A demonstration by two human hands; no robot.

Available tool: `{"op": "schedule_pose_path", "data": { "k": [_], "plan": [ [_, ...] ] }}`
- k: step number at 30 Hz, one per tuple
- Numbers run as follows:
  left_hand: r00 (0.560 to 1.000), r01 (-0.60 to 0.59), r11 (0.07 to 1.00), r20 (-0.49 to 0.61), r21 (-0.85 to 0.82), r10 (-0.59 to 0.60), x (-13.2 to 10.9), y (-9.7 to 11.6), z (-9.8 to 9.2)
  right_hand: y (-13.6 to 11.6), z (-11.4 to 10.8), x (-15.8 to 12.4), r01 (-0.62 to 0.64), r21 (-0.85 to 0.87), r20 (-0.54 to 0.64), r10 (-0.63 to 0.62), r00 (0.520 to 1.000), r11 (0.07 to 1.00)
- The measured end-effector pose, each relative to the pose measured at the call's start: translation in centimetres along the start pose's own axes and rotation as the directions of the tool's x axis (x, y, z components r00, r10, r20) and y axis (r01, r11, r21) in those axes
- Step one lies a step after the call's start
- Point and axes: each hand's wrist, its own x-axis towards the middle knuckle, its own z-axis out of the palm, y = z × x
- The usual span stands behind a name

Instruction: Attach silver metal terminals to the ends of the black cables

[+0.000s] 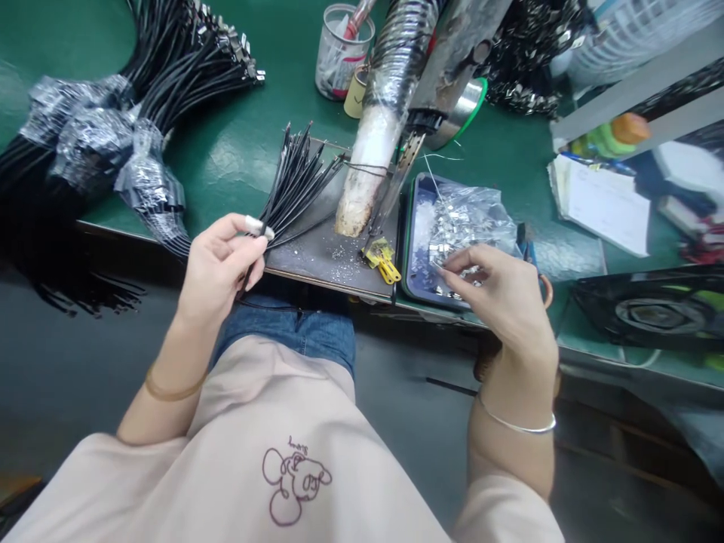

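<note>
My left hand [226, 256] is closed, its thumb and taped forefinger pinching a black cable [246, 283] at the front edge of the bench. Right beside those fingers, a fanned bunch of black cables [297, 177] lies on a dark board [317, 260]. Over a blue-grey tray [418, 283], my right hand [492, 290] holds its thumb and forefinger in a pinch among small shiny metal connectors [446, 249]. Whatever sits between those fingertips is too small to make out. A clear plastic bag [480, 207] lies in the tray behind the hand.
A soldering iron [396, 181] slants down beside a wrapped tube [376, 136] above the board. Near its tip lies a yellow clip [385, 264]. Wrapped cable bundles [152, 181] lie at left, a clear cup [342, 53] behind. Pliers [529, 249] and a black fan [650, 313] are at right.
</note>
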Motion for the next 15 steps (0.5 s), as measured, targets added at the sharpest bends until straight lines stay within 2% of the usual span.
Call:
{"op": "schedule_pose_path", "data": {
  "k": [2, 5, 7, 10, 13, 15],
  "plan": [
    [0.985, 0.104, 0.994, 0.14, -0.021, -0.1, -0.8, 0.1, -1.2, -0.4, 0.3, 0.1, 0.025, 0.019, 0.052, -0.026, 0.998, 1.0],
    [0.9, 0.194, 0.98, 0.392, 0.034, -0.192, -1.3, -0.4, -2.6, -0.8, 0.8, 0.7, 0.085, 0.035, 0.152, -0.089, 0.984, 0.996],
    [0.817, 0.219, 0.971, 0.527, 0.093, -0.234, -1.4, -1.0, -3.1, -0.7, 0.8, 1.0, 0.111, 0.039, 0.164, -0.115, 0.98, 0.993],
    [0.689, 0.173, 0.967, 0.68, 0.185, -0.253, -1.4, -1.7, -2.6, -0.4, 0.3, 1.2, 0.123, 0.021, 0.132, -0.125, 0.983, 0.992],
    [0.531, 0.089, 0.963, 0.806, 0.253, -0.261, -1.4, -2.4, -1.0, -0.4, -0.2, 1.1, 0.117, -0.026, 0.113, -0.113, 0.987, 0.993],
    [0.438, 0.046, 0.96, 0.858, 0.275, -0.267, -1.4, -2.6, 0.4, -0.6, -0.3, 1.1, 0.116, -0.017, 0.147, -0.112, 0.983, 0.993]
  ]
}}
